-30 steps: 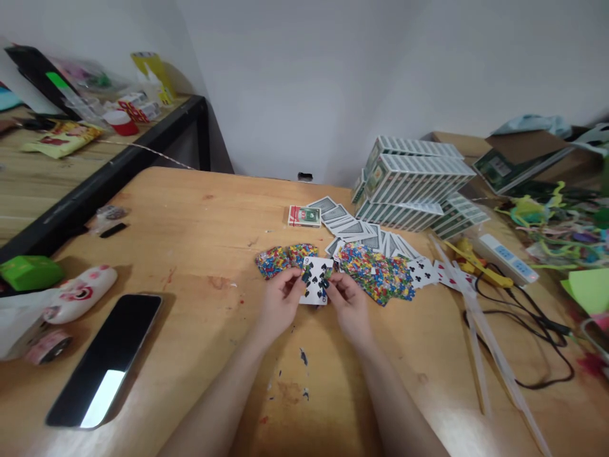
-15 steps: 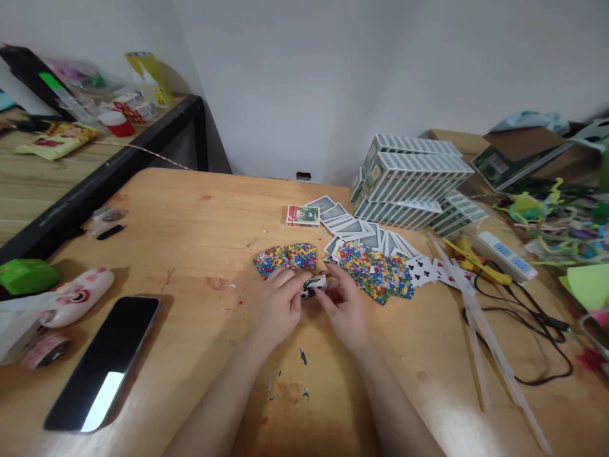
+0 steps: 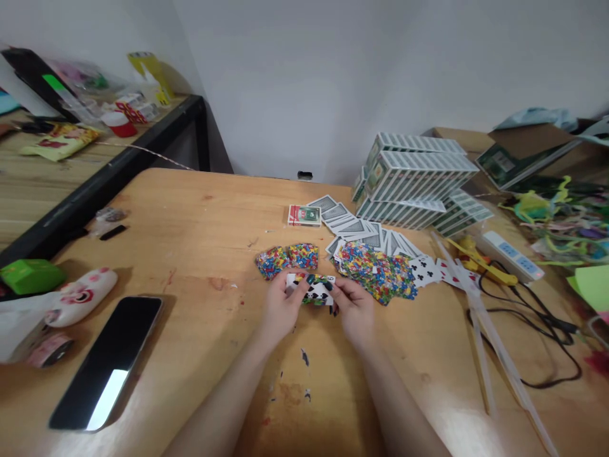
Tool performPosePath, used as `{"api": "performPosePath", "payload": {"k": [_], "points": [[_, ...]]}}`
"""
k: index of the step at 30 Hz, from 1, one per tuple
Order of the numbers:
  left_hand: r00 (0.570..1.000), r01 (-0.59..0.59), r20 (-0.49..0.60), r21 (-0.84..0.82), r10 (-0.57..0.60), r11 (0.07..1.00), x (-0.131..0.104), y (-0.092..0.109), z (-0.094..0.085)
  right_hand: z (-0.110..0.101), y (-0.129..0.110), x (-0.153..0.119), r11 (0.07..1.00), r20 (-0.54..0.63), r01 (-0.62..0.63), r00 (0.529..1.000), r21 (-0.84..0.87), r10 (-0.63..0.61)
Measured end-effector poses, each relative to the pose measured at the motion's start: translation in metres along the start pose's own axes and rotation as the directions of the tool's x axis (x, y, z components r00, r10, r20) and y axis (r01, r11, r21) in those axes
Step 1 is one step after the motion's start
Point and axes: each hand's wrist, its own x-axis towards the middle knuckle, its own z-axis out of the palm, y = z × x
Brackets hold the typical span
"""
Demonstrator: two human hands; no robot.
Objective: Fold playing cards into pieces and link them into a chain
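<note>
Both hands grip one playing card, face up with black spades and a 9 or 6 in its corner. My left hand pinches the left end, thumb on top. At the right end, my right hand pinches with thumb above and fingers beneath. Colourful patterned pieces show along the card's edges. Just beyond my left hand lie two small patches of multicoloured cards. A larger multicoloured spread lies beyond my right hand, with face-up club cards at its right end.
Grey-backed cards fan out behind, beside a red-and-green card box. Stacked card boxes stand at the back right. A phone lies left. Right are clear plastic strips, a power strip and black cable.
The card, earlier bent and mostly covered by my fingers, is now opened out flat with its spade face showing. My hands have moved slightly apart.
</note>
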Motion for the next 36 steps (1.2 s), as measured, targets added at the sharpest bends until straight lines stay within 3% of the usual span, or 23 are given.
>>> {"api": "performPosePath", "payload": {"k": [3,8,12,16,19,23,36], "points": [[0.999,-0.037,0.020,0.061,0.036,0.997,0.000,-0.003,0.000,0.000,-0.004,-0.002,0.996,0.042,0.083,0.996,-0.022,-0.082],[0.971,-0.237,0.104,0.298,0.215,0.925,-0.004,-0.003,-0.003,-0.001,-0.006,-0.005,0.962,0.123,0.219,0.972,-0.163,-0.200],[0.926,-0.374,0.214,0.429,0.310,0.822,-0.005,-0.001,-0.006,-0.002,-0.005,-0.004,0.945,0.115,0.216,0.974,-0.244,-0.193],[0.893,-0.446,0.303,0.501,0.333,0.742,-0.004,0.000,-0.010,-0.001,-0.009,-0.003,0.962,0.215,0.177,0.968,-0.206,-0.132],[0.885,-0.461,0.337,0.535,0.321,0.708,-0.004,-0.002,-0.010,0.000,-0.012,-0.004,0.967,0.255,0.139,0.963,-0.212,-0.082],[0.886,-0.460,0.336,0.548,0.321,0.698,-0.006,-0.004,-0.007,0.001,-0.012,-0.005,0.969,0.220,0.102,0.974,-0.224,-0.051],[0.913,-0.405,0.242,0.446,0.328,0.798,-0.003,-0.003,-0.009,0.001,-0.009,-0.005,0.993,0.283,-0.003,0.959,-0.118,0.037]]}}
